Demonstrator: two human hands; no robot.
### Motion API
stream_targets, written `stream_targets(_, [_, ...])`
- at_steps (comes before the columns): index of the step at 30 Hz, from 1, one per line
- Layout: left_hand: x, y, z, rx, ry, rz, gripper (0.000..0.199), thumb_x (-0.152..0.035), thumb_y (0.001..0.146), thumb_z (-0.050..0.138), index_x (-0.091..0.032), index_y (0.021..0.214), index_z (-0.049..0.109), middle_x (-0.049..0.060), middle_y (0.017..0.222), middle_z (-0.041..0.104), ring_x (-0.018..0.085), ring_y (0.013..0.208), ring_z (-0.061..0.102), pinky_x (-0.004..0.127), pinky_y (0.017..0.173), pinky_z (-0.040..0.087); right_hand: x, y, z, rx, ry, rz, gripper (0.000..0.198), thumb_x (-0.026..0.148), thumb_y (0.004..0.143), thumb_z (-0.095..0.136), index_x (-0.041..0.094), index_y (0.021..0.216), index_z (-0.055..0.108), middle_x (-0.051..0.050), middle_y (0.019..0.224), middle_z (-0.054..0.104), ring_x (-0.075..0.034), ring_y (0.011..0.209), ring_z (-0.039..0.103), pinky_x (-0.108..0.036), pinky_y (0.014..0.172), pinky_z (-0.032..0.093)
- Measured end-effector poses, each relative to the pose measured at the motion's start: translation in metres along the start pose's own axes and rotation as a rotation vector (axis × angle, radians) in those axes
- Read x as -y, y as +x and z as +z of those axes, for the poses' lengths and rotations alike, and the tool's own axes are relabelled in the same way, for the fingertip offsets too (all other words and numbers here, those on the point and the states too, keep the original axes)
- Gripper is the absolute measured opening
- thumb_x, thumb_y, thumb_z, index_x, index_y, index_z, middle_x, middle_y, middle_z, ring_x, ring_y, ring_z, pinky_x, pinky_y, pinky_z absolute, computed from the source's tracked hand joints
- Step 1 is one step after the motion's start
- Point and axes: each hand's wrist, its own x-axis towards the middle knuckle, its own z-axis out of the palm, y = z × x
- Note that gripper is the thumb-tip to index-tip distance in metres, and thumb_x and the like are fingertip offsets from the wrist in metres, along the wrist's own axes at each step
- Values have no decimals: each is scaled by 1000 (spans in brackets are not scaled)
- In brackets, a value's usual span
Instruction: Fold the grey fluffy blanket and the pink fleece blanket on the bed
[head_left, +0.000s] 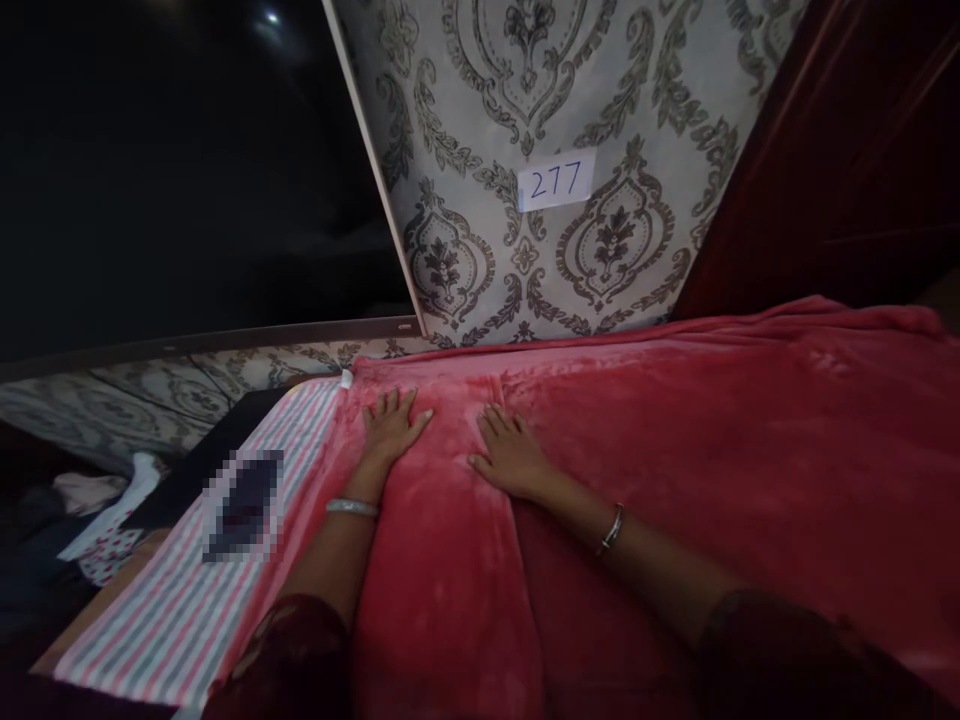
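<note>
A plush red blanket (690, 470) lies spread over the surface in front of me, with a folded-over strip along its left side. My left hand (388, 428) rests flat on that strip near its far end, fingers spread. Close to the strip's right edge, my right hand (512, 452) presses flat on the blanket, its fingers stretched out. Neither hand grips anything. Left of the blanket is a striped cloth (169, 610) in white, grey and pink, with a dark, pixelated patch on it.
A large dark television screen (187, 180) stands at the back left. Patterned wallpaper (450, 180) carries a paper label (556, 181) reading 277. A dark red wooden panel (840, 170) rises at the right. Some clothes (112, 540) lie at the far left.
</note>
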Motion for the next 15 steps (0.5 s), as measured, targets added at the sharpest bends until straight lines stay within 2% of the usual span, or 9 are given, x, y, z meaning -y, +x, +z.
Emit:
stream_targets(2, [-1, 0, -4, 6, -3, 8, 74, -66, 98, 27, -26, 160, 32, 15, 167, 28, 37, 154, 23, 63, 119, 21, -6, -11, -7, 23, 8, 19, 73, 44, 99, 46, 5, 159, 33, -20, 165, 22, -31, 155, 19, -50, 125, 14])
stream_targets(5, [-6, -6, -17, 94, -55, 7, 76, -65, 98, 30, -23, 161, 28, 17, 169, 21, 38, 155, 18, 64, 120, 18, -9, -38, -21, 40, 68, 30, 68, 40, 101, 45, 6, 158, 35, -21, 165, 25, -32, 154, 20, -52, 125, 15])
stream_targets(7, [-16, -16, -28, 127, -104, 45, 76, -62, 99, 32, -22, 162, 24, 17, 170, 16, 37, 156, 15, 63, 121, 17, -3, -64, -25, 5, 130, -63, 67, 43, 101, 46, 12, 160, 34, -18, 166, 22, -33, 155, 15, -57, 124, 14])
stream_targets(9, [-32, -31, -35, 117, -143, 165, 72, -59, 100, 32, -23, 163, 24, 14, 171, 15, 34, 157, 13, 61, 123, 14, 6, -94, -23, 1, 178, -257, 69, 47, 99, 50, 21, 161, 33, -13, 168, 20, -33, 156, 11, -61, 123, 9])
stream_targets(11, [-52, -44, -36, 102, -162, 305, 69, -56, 101, 33, -26, 162, 24, 10, 171, 17, 31, 157, 12, 59, 124, 11, 15, -120, -15, 84, 195, -414, 71, 50, 97, 55, 25, 160, 35, -11, 169, 17, -33, 156, 8, -63, 123, 7])
stream_targets(13, [-71, -54, -31, 112, -156, 363, 68, -55, 101, 35, -27, 162, 25, 8, 171, 17, 32, 158, 11, 61, 124, 10, 19, -140, -4, 173, 200, -443, 71, 49, 97, 56, 24, 160, 36, -11, 169, 15, -34, 156, 6, -63, 123, 7])
stream_targets(15, [-85, -57, -24, 133, -128, 345, 68, -55, 101, 35, -27, 162, 26, 7, 171, 16, 34, 157, 9, 64, 122, 12, 17, -152, 4, 193, 216, -438, 69, 46, 99, 54, 25, 161, 32, -10, 169, 16, -32, 157, 6, -61, 124, 8])
